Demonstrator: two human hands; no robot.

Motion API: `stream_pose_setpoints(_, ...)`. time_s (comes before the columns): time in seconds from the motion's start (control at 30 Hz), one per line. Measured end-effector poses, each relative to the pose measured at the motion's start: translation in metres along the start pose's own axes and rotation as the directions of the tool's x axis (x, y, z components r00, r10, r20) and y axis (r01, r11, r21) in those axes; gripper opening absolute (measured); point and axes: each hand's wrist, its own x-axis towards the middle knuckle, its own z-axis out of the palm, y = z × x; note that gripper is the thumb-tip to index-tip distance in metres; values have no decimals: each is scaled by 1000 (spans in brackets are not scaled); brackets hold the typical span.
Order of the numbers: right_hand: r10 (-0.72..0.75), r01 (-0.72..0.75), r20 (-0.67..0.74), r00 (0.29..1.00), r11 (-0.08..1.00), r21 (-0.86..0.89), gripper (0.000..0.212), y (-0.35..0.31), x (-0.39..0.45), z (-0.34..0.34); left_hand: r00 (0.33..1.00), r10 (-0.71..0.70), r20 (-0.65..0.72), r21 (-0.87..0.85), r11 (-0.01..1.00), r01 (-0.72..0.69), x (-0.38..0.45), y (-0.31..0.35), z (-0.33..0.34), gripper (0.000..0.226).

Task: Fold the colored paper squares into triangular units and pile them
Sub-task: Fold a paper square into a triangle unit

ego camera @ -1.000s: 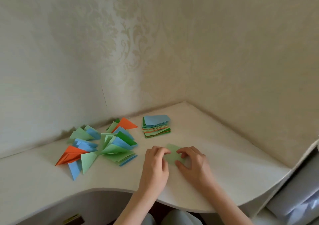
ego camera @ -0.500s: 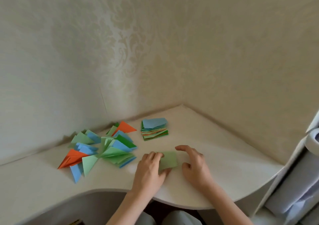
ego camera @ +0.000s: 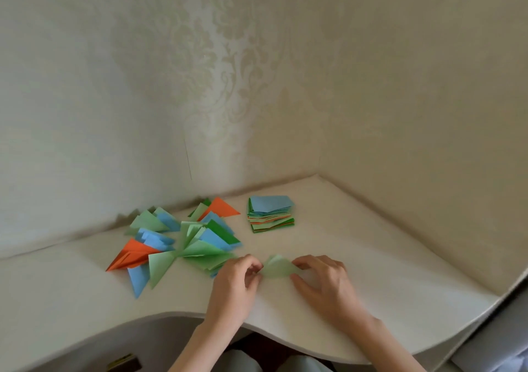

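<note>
A white corner table (ego camera: 371, 286) sits against the patterned wall (ego camera: 200, 86). On its left side lies a messy pile of folded triangles (ego camera: 183, 243) in green, blue and orange. Behind the hands sits a neat stack of paper squares (ego camera: 271, 214). The left hand (ego camera: 234, 288) and right hand (ego camera: 325, 283) have curled fingers, each pinching one end of a light green paper (ego camera: 278, 267) near the front edge.

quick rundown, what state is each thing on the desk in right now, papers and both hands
light green paper: partly folded, held between both hands just above the desk
left hand: pinching the paper's left end
right hand: pinching its right end
stack of squares: unfolded, blue on top
folded triangles: loose, scattered pile
</note>
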Motion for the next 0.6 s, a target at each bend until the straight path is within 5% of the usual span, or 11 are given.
stream_pose_setpoints(0.37, 210, -210, -1, 978, 977, -44, 30, -10, 26, 23, 994, -59, -96, 260, 962, 82, 6, 18, 24, 30)
stream_pose_setpoints(0.6, 254, -256, 34, 967, 962, 92, 29, -8, 26, 22, 994, -78, -70, 49, 995, 82, 10, 7, 19, 18)
